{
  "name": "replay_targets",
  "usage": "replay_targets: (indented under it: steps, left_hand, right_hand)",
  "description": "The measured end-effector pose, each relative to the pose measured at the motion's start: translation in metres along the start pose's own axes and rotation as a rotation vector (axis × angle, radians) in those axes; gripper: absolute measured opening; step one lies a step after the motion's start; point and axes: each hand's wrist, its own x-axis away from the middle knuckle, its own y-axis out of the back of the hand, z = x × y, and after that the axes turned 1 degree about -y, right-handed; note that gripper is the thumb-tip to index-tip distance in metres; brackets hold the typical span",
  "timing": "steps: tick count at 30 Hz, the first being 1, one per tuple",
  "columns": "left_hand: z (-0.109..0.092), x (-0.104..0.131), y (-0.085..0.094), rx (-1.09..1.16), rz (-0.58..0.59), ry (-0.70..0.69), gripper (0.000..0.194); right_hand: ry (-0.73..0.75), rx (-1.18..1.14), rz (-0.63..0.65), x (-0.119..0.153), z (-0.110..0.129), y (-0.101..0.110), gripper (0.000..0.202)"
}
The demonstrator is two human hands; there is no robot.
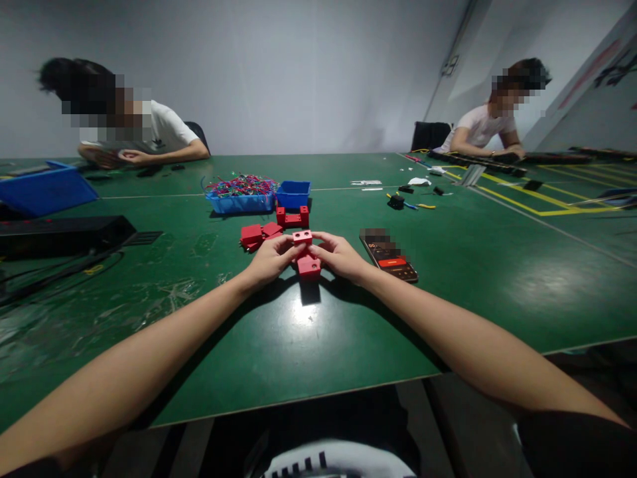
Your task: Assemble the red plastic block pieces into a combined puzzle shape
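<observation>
Between my two hands, a little above the green table, is a red block-like part with round holes in its ends. My left hand grips it from the left, thumb and fingers closed on it. From the other side my right hand holds the same part, its thumb near the middle. The fingertips partly cover the part's centre. Just beyond lies another red part with two raised ends. Several flat red pieces are heaped beside my left hand.
A blue bin full of coloured wires stands behind the red pieces, beside a smaller blue bin. To the right lies a phone. Pliers are farther back. Two people sit across the table. At left are a black device and cables.
</observation>
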Motion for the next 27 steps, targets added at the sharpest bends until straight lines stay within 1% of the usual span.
replay_targets:
  steps: [4, 10, 14, 19, 22, 25, 27]
  left_hand:
    - [0.0013, -0.0004, 0.0002, 0.018, -0.002, 0.014, 0.054]
    - [0.0005, -0.0009, 0.0004, 0.031, -0.005, 0.005, 0.053]
    - [-0.0019, 0.0000, 0.0005, 0.054, 0.007, 0.005, 0.052]
    - [-0.0034, 0.0008, 0.0007, 0.097, 0.043, 0.037, 0.054]
    - [-0.0034, 0.0009, 0.0019, 0.121, 0.077, 0.046, 0.056]
    - [-0.0023, 0.0012, 0.0043, 0.121, 0.113, 0.034, 0.062]
    - [-0.0006, 0.0015, 0.0060, 0.124, 0.151, 0.016, 0.068]
  right_hand:
    - [-0.021, -0.058, 0.021, -0.0007, 0.0005, 0.0005, 0.043]
    - [-0.019, -0.045, 0.047, 0.0004, 0.0008, 0.0011, 0.054]
    - [-0.025, -0.074, 0.052, 0.0005, 0.0009, 0.0014, 0.054]
    - [-0.079, -0.126, 0.029, 0.0012, 0.0034, 0.0022, 0.052]
    - [-0.115, -0.144, -0.028, 0.0015, 0.0065, 0.0026, 0.048]
    - [-0.146, -0.178, -0.071, 0.0013, 0.0088, 0.0031, 0.043]
    - [-0.166, -0.219, -0.066, 0.0011, 0.0097, 0.0036, 0.042]
